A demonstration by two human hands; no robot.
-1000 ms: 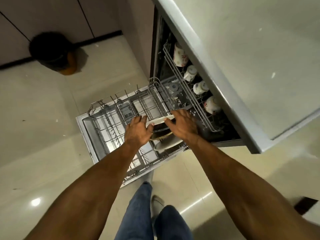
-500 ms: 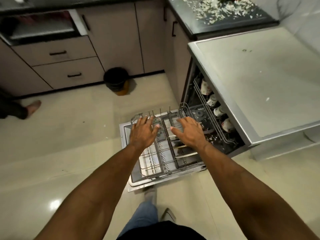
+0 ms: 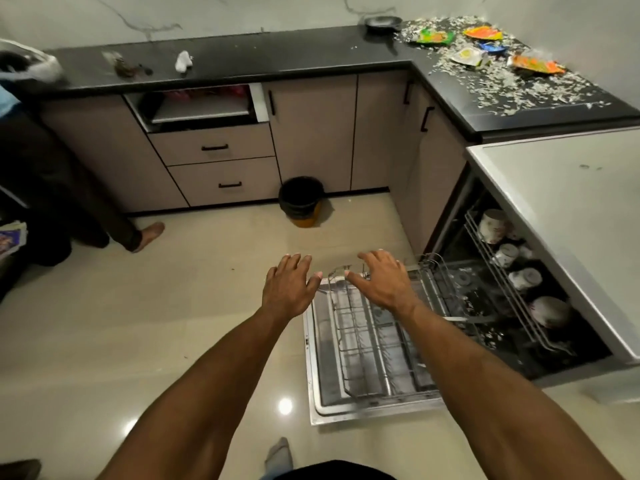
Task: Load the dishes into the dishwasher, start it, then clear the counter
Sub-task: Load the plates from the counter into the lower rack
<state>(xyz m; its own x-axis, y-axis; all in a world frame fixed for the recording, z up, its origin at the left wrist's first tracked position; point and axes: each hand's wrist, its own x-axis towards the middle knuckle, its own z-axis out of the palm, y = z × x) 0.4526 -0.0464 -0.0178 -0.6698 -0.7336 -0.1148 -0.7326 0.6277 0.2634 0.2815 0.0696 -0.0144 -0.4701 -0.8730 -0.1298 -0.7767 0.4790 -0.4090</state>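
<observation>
The dishwasher stands open at the right, its door folded down flat. The wire lower rack is pulled out over the door. White patterned cups sit in the upper rack inside. My left hand hovers with straight fingers over the floor just left of the door's far corner, holding nothing. My right hand is spread over the rack's far end, also holding nothing. The black counter at the back right is strewn with white scraps and bright wrappers.
A black bin stands on the floor against the cabinets. A black pan sits in the counter's corner. Another person's leg and foot are at the left. One drawer is open. My own feet are near the door's front edge.
My head has lifted, bringing the counters into view. Both hands let go of the plates in the lower rack and rose up and away, now open above the rack's far end.
</observation>
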